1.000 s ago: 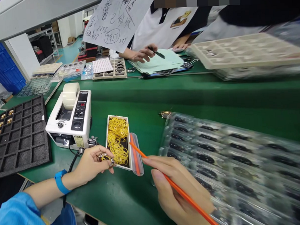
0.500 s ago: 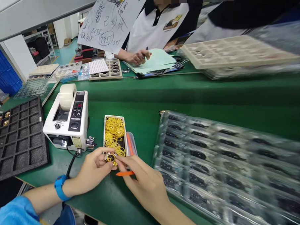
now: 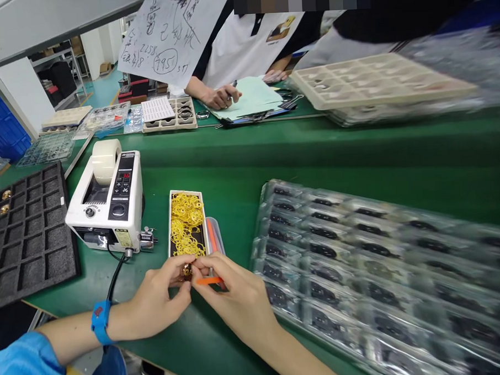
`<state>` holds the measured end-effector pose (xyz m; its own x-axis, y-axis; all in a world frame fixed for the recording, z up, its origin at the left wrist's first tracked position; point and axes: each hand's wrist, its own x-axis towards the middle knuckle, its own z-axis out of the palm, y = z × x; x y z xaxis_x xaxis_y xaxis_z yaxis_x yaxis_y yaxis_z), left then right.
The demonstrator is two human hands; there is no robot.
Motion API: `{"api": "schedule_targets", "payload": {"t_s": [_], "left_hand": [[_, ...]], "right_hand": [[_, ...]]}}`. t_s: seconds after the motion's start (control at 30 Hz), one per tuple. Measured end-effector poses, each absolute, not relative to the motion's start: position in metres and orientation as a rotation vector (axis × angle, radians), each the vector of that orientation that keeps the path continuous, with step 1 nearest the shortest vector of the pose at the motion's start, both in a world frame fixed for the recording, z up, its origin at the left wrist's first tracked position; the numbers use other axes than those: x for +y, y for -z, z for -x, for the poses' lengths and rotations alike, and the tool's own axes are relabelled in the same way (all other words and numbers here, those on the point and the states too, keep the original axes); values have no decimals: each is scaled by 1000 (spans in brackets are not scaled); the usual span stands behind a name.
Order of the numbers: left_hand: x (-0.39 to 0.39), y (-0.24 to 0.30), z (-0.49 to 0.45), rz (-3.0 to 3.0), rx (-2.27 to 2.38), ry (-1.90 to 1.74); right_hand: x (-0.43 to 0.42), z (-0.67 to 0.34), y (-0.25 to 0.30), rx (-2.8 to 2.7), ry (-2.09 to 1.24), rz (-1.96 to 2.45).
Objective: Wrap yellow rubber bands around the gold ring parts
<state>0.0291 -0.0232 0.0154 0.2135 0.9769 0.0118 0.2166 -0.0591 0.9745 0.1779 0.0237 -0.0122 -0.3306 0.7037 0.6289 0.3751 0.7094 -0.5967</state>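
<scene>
My left hand (image 3: 157, 298) and my right hand (image 3: 234, 299) meet just in front of a narrow white box of yellow rings (image 3: 186, 223). Between the fingertips of both hands sits a small round gold part (image 3: 186, 270), pinched by my left thumb and fingers. My right hand also grips an orange stick (image 3: 209, 280), which lies across its fingers and points left towards the part. A clear tube with orange sticks (image 3: 214, 236) lies beside the box.
A white tape dispenser (image 3: 107, 196) stands to the left, a black foam tray (image 3: 26, 236) further left. Clear blister trays of dark parts (image 3: 361, 260) fill the right. Across the green bench (image 3: 273, 153) another person's hand (image 3: 216, 95) writes on green papers beside a beige tray (image 3: 373, 82).
My right hand swung the orange stick in from the right and closed onto the gold part held by my left hand. The view has shifted slightly.
</scene>
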Motion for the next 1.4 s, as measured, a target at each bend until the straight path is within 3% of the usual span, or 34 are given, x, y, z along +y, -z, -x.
{"api": "schedule_targets", "payload": {"t_s": [0.17,0.27,0.37,0.6,0.83,1.03,1.4], "left_hand": [[-17,-7,-24,-1409,1354,-1019],[-12,-2,-20,-1256,1379,-1122],[-8,-3,-17,-1086,1304,-1201],[-5,-13,-12,-892,1255,-1257],[0,-23,-4,-792,1263,-1184],[2,-28,-3,-761,1265,-1143],[1,-25,-6,-736,1243,-1099]], "right_hand": [[23,-183,-2,-1862,-899,834],[31,-194,-9,-1738,-1205,1027],[43,-204,-9,-1752,-1297,1274],[39,-226,-12,-1765,-1091,1400],[65,-364,-5,-1883,-21,1690],[87,-468,-4,-1932,-59,1879],[117,-478,8,-2119,-273,1912]]}}
